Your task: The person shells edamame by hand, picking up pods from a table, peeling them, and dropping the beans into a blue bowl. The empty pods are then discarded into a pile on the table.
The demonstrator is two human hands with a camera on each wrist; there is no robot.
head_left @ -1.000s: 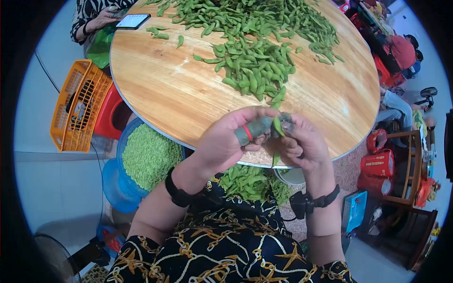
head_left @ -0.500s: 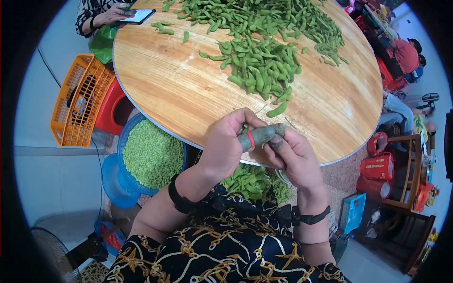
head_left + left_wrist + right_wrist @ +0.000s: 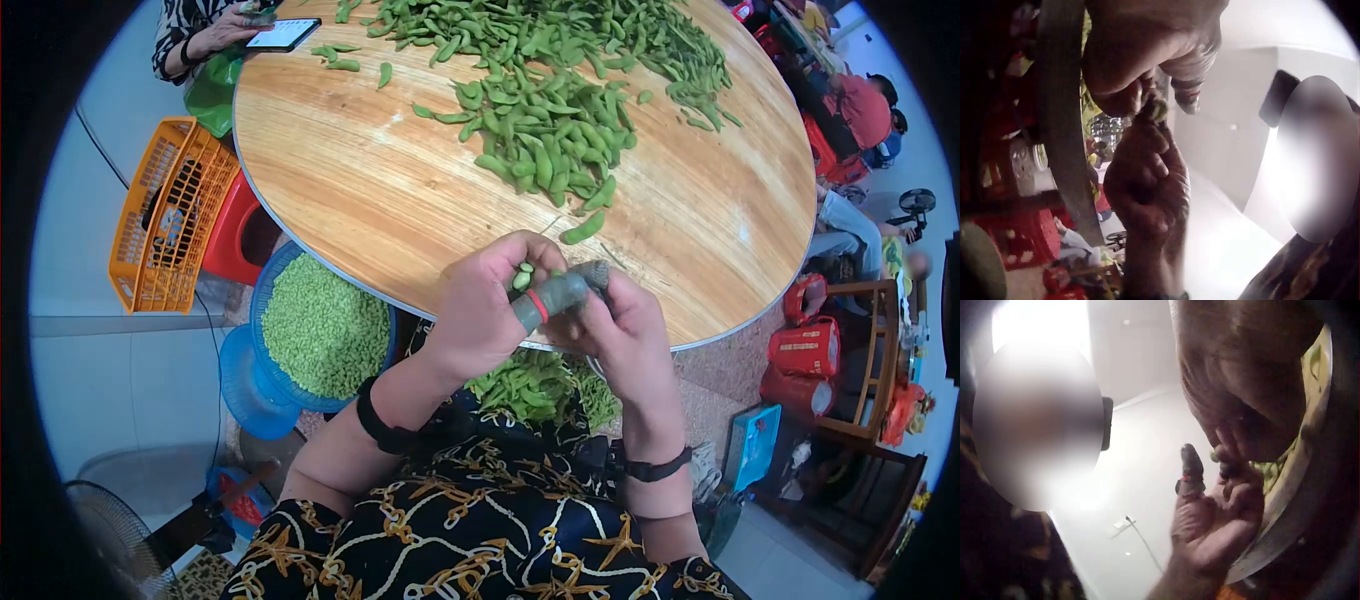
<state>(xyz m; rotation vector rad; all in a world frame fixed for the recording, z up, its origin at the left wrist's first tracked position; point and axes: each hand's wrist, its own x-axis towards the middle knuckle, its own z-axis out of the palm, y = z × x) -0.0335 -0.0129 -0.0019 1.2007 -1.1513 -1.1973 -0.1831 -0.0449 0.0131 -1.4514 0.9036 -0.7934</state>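
Observation:
Both hands meet over the near edge of the round wooden table (image 3: 380, 215). My left hand (image 3: 480, 310) curls its fingers around light green soybeans (image 3: 523, 275); its thumb wears a dark cover with a red band (image 3: 538, 305). My right hand (image 3: 630, 330) faces it with bent fingers, the fingertips against the left hand's. A small green piece of soybean pod (image 3: 1214, 455) shows at the pinched right fingertips in the right wrist view, mostly hidden by fingers. A single pod (image 3: 582, 228) lies just beyond the hands, in front of a pile of pods (image 3: 550, 140).
A blue basket (image 3: 258, 350) of shelled beans (image 3: 325, 325) stands below the table at left, near an orange crate (image 3: 150, 225) and red stool (image 3: 235, 225). More pods (image 3: 525, 385) lie below the hands. Across the table another person's hand (image 3: 230, 28) is at a phone (image 3: 285, 35).
A pod seen upright between the thumbs a second ago is now mostly hidden among the fingers. Beans now show in the left hand. Both hands stay close together over the table edge.

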